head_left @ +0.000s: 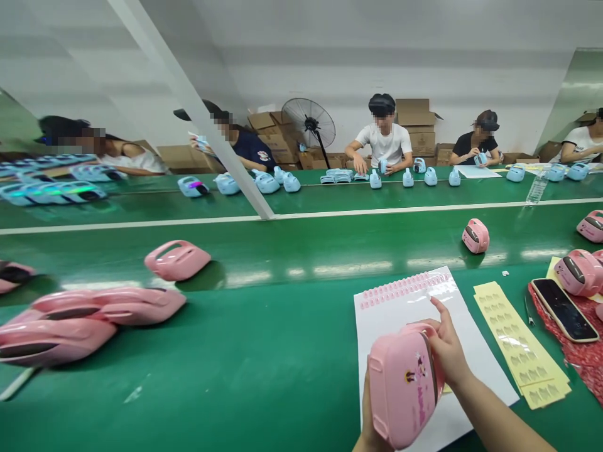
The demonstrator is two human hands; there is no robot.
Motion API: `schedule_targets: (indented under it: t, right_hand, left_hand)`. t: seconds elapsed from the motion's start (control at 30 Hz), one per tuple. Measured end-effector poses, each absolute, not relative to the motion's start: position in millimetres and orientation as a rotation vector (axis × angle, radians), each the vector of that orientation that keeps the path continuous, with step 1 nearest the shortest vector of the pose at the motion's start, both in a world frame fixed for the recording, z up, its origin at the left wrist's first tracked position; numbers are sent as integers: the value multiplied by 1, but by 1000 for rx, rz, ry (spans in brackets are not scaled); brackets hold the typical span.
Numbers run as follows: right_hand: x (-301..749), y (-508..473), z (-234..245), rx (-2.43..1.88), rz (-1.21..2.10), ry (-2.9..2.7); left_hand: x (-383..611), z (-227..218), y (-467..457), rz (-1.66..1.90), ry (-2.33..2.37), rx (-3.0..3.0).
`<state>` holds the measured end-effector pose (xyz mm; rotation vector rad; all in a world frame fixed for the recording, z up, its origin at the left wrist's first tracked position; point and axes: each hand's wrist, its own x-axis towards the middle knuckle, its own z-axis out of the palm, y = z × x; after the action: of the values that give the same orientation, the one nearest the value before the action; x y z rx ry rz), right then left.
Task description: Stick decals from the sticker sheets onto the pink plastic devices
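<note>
In the lower right of the frame, the left hand (369, 408) gripped the pink cartoon-printed casing (400, 380), seemingly bearing its weight, most fingers hidden; the right hand (446, 351) pinched its upper edge, index finger (441, 311) extended, perhaps kept free, over the white sticker sheet (377, 320).

Pink rounded case (398, 386), cartoon-printed, held tilted

The pink case (391, 376) bore a multicoloured cartoon figure (419, 367) and magenta lettering (421, 398). The white sheet (377, 326) carried rows of pink stickers (398, 289); the sticker strips (517, 347) were pale yellow. The green bench (226, 383) was crossed by a white line (367, 213). Farther cases (375, 179) were light blue, the crumpled wrap (581, 367) red, and the phone screen (563, 307) black.
</note>
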<state>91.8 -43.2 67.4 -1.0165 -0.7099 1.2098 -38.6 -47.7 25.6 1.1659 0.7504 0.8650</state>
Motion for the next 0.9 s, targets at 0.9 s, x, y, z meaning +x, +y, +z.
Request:
schedule_targets:
  t: [0.9]
  right_hand:
    - [119, -49, 104, -1223, 1217, -950]
  left_hand:
    - [-31, 67, -29, 1052, 869, 562]
